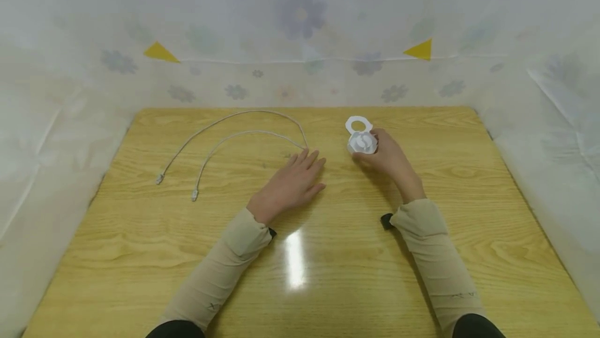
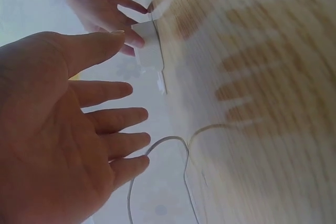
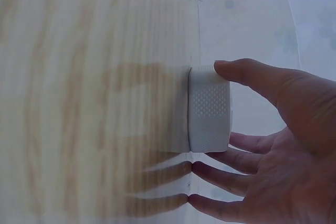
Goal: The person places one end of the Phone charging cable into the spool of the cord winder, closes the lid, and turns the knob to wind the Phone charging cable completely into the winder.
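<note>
A small white box (image 1: 362, 144) stands on the table with its ring-shaped lid (image 1: 349, 124) flipped open toward the back. My right hand (image 1: 392, 157) holds it at the side, thumb at the near face and fingers at the far one. The right wrist view shows the box's patterned side wall (image 3: 210, 108) standing on the tabletop. To the left lies a thin pale cable (image 1: 257, 131), doubled over in an arc. My left hand (image 1: 291, 182), palm down with fingers spread, hovers by the cable's bend and grips nothing; its fingertips overlap the bend in the head view.
The cable's two plug ends (image 1: 160, 178) lie at the left of the wooden table (image 1: 347, 275). Flower-patterned sheeting (image 1: 300, 83) encloses the back and sides, with two yellow triangles (image 1: 161, 52) on the back sheet.
</note>
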Motion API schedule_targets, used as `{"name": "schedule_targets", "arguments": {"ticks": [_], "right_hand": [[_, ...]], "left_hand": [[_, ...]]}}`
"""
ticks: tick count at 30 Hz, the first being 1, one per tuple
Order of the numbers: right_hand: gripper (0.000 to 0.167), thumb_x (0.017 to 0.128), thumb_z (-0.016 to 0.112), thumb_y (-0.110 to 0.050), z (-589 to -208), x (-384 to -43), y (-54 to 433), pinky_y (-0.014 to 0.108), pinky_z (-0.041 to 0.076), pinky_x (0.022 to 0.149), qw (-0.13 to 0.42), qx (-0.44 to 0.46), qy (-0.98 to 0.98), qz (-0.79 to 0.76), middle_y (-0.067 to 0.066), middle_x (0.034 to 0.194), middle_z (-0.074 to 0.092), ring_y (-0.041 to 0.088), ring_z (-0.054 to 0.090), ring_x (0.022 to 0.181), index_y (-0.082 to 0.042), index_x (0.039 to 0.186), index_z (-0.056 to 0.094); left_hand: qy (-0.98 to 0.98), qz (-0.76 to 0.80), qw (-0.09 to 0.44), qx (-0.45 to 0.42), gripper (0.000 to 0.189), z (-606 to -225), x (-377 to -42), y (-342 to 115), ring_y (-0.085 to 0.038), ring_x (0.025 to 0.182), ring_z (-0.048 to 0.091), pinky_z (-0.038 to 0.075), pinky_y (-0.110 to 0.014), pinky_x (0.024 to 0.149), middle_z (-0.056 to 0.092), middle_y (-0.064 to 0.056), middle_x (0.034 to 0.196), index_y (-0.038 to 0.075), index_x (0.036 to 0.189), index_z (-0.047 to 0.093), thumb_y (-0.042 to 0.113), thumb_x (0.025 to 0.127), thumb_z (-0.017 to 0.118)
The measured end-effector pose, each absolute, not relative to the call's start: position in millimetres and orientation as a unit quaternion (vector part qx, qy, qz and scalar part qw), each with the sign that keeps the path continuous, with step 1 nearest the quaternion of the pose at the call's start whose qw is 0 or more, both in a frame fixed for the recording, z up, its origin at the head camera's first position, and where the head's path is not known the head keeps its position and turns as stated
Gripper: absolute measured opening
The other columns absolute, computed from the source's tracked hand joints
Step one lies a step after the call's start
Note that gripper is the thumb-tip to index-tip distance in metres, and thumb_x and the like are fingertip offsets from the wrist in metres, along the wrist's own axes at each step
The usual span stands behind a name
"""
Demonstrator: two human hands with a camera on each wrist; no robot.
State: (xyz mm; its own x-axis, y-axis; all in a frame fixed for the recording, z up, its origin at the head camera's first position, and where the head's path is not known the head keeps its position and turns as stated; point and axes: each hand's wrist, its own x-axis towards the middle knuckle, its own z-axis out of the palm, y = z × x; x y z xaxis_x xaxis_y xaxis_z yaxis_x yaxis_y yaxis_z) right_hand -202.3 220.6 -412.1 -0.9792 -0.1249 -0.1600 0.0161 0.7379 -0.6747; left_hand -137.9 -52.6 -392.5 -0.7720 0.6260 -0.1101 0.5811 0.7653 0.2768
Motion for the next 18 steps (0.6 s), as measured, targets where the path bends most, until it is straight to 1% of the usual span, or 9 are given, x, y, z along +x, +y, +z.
{"name": "schedule_targets", "arguments": {"ticks": [4,7,11,14,18], "right_hand": [[0.086,0.095,0.08,-0.032,-408.4,-198.9,220.1,0.06,0.043,0.114,0.107,-0.042,0.932,-0.343,0.028,0.153,0.05,0.044,0.053,0.134,0.005,0.158,0.035],[0.087,0.094,0.079,-0.033,-405.2,-195.0,218.2,0.06,0.042,0.116,0.124,-0.043,0.932,-0.338,0.028,0.156,0.048,0.044,0.051,0.137,0.006,0.158,0.034],[0.087,0.095,0.079,-0.034,-400.4,-191.8,213.9,0.061,0.039,0.12,0.144,-0.044,0.931,-0.333,0.029,0.16,0.044,0.044,0.048,0.142,0.006,0.159,0.034],[0.087,0.095,0.079,-0.034,-397.1,-190.7,210.7,0.061,0.039,0.12,0.148,-0.048,0.932,-0.327,0.03,0.159,0.043,0.045,0.047,0.143,0.007,0.157,0.035],[0.085,0.093,0.081,-0.032,-394.4,-188.9,207.0,0.059,0.042,0.116,0.155,-0.05,0.931,-0.327,0.031,0.154,0.048,0.044,0.052,0.136,0.009,0.154,0.038]], "left_hand": [[0.93,0.13,0.082,0.333,0.061,-392.2,-137.9,-51.4,-0.039,0.162,0.027,0.023,-0.051,0.133,0.032,-0.019,0.172,0.005,0.164,0.034,0.035,0.113,0.049],[0.927,0.145,0.067,0.34,0.06,-392.5,-137.8,-50.4,-0.037,0.161,0.032,0.026,-0.049,0.132,0.037,-0.018,0.17,0.005,0.164,0.034,0.033,0.114,0.048],[0.922,0.168,0.046,0.344,0.057,-392.4,-138.7,-48.7,-0.035,0.158,0.038,0.032,-0.046,0.13,0.045,-0.015,0.166,0.005,0.162,0.038,0.03,0.113,0.05],[0.921,0.181,0.036,0.343,0.055,-392.5,-139.6,-47.4,-0.034,0.155,0.043,0.036,-0.045,0.128,0.049,-0.013,0.164,0.006,0.161,0.041,0.029,0.112,0.052],[0.92,0.193,0.04,0.337,0.054,-393.8,-139.3,-46.4,-0.03,0.151,0.048,0.043,-0.045,0.123,0.051,-0.012,0.162,0.006,0.16,0.043,0.028,0.111,0.055]]}}
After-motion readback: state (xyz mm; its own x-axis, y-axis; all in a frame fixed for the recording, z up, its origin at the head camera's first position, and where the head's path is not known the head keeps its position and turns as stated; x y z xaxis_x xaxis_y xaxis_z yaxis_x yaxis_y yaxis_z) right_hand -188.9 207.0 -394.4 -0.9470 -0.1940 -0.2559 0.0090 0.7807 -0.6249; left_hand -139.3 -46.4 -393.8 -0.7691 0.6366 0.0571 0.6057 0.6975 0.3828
